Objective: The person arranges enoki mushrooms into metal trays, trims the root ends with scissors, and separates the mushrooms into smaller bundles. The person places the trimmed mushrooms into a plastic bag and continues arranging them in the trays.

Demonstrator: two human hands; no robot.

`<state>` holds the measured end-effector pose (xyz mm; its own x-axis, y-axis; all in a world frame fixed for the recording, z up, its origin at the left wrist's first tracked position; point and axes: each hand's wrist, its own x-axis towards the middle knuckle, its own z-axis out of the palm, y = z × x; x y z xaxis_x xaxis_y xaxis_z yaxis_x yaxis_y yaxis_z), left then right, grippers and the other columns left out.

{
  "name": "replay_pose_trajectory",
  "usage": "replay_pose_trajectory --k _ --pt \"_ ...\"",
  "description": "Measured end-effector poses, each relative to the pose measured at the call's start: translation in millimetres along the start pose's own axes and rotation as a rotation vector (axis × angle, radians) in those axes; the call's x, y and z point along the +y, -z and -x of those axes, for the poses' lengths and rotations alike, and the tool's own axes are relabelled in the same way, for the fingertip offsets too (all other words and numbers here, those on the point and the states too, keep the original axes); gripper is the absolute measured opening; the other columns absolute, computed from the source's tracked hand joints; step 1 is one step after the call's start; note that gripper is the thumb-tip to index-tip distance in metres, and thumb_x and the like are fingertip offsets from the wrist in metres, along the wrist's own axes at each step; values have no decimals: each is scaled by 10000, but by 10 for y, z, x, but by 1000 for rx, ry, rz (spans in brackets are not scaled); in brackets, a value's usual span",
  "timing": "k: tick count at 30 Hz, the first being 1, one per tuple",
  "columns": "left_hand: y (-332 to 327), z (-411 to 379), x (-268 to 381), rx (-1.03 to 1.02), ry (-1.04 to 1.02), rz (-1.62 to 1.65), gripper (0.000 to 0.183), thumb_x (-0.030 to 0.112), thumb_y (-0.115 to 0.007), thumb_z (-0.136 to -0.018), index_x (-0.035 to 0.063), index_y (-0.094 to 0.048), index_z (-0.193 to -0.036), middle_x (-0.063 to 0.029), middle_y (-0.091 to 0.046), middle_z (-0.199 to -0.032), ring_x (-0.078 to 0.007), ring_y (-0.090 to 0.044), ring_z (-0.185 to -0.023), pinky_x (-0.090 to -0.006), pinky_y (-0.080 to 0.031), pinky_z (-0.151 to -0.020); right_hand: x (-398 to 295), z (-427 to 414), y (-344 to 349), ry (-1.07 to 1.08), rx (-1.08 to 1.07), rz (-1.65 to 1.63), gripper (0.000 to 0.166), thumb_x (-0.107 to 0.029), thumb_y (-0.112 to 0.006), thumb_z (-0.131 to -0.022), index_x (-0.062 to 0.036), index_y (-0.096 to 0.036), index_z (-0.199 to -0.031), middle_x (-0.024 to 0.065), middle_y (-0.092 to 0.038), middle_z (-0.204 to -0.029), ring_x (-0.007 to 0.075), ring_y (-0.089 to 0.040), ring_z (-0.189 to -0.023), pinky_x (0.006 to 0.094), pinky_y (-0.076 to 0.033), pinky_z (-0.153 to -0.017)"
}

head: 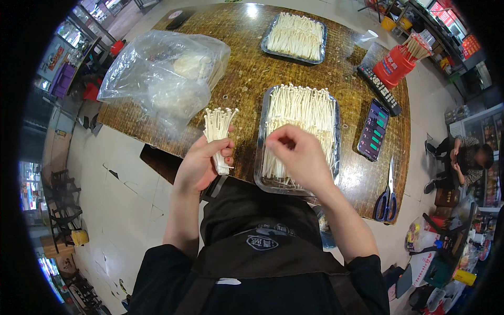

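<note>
My left hand (206,159) grips a bunch of enoki mushrooms (219,122), caps up, at the near edge of the wooden table. My right hand (301,155) hovers over a tray of enoki mushrooms (301,102), its fingers curled together; whether anything is pinched between the fingertips cannot be told. Rows of mushrooms fill this clear-rimmed tray. Farther back lies a second tray of enoki mushrooms (295,37). At the left, a clear plastic bag (157,75) holds more pale mushrooms.
Right of the near tray lie a smartphone (373,130), a remote control (378,89) and scissors (386,197). A red holder of sticks (395,67) and a white paper cup (369,36) stand behind. A dark object (180,19) lies at the back left. A person sits far right.
</note>
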<state>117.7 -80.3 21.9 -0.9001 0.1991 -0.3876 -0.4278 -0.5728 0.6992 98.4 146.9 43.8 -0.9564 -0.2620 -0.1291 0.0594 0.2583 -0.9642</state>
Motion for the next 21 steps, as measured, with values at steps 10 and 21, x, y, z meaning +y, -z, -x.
replay_pose_trajectory --k 10,21 --pt "-155 -64 -223 67 -20 -303 367 48 -587 -933 22 -497 -1288 -23 -572 -892 -75 -493 -711 -250 -440 -626 116 -69 443 221 303 385 140 -106 -697 -860 -30 -706 -977 73 -681 -897 147 -590 -724 276 -475 -663" --pt "-302 -185 -339 -6 -120 -453 409 74 -661 -892 7 -506 -1265 -27 -588 -949 -78 -514 -727 -243 -434 -618 277 337 584 147 59 511 123 -66 -677 -850 -5 -658 -955 94 -634 -843 198 -598 -741 313 -489 -682"
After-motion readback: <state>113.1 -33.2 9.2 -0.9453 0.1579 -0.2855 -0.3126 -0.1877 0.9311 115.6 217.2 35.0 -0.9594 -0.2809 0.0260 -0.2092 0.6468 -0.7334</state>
